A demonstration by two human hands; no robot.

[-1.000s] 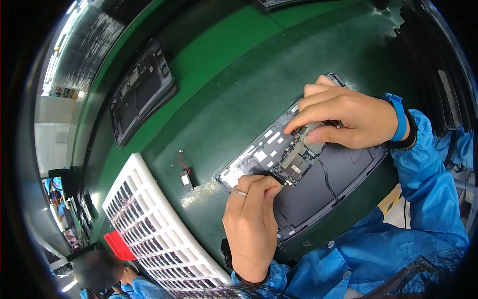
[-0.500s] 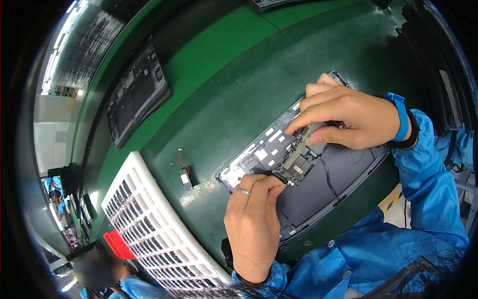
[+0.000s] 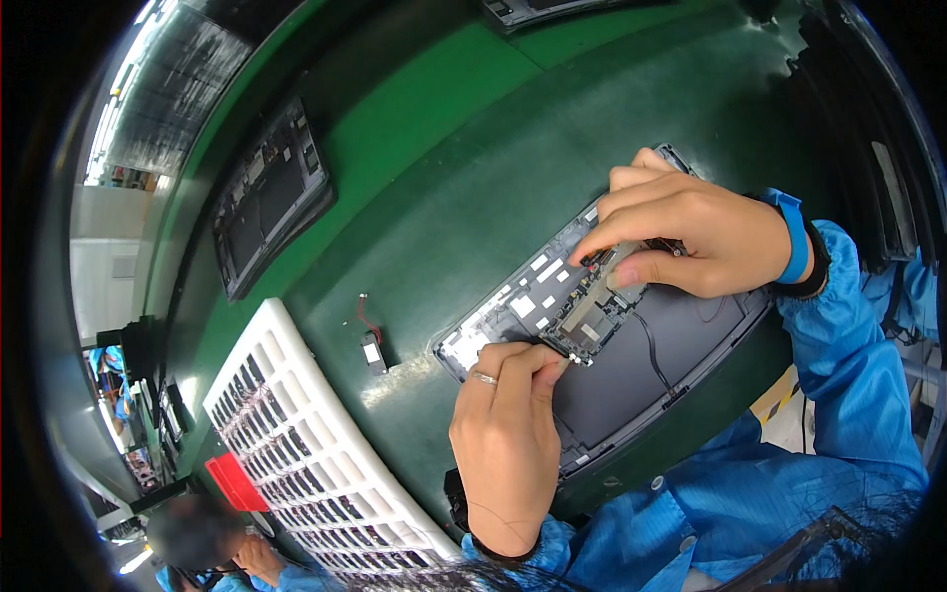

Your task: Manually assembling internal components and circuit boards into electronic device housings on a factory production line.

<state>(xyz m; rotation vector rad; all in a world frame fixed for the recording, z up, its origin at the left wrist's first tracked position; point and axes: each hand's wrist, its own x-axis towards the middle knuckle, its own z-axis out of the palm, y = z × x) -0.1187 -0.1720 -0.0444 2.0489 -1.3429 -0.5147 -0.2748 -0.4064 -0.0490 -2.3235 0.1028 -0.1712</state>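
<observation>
Pinches circuit board (image 3: 595, 324) by one corner with left hand (image 3: 505, 434), grips opposite end with half-spread right hand (image 3: 683, 225) — over grey laptop shell (image 3: 614, 400). Could strain black cable (image 3: 652, 353) if tilting board unevenly.

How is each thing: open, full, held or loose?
Laptop case: open, insides showing.
Circuit board: held, over the laptop case.
Left hand: pinching the board's corner.
Right hand: thumb touching the board.
Small black box with wires: lying loose.
White tray: loaded with dark pieces.
Other laptop case: open.
</observation>
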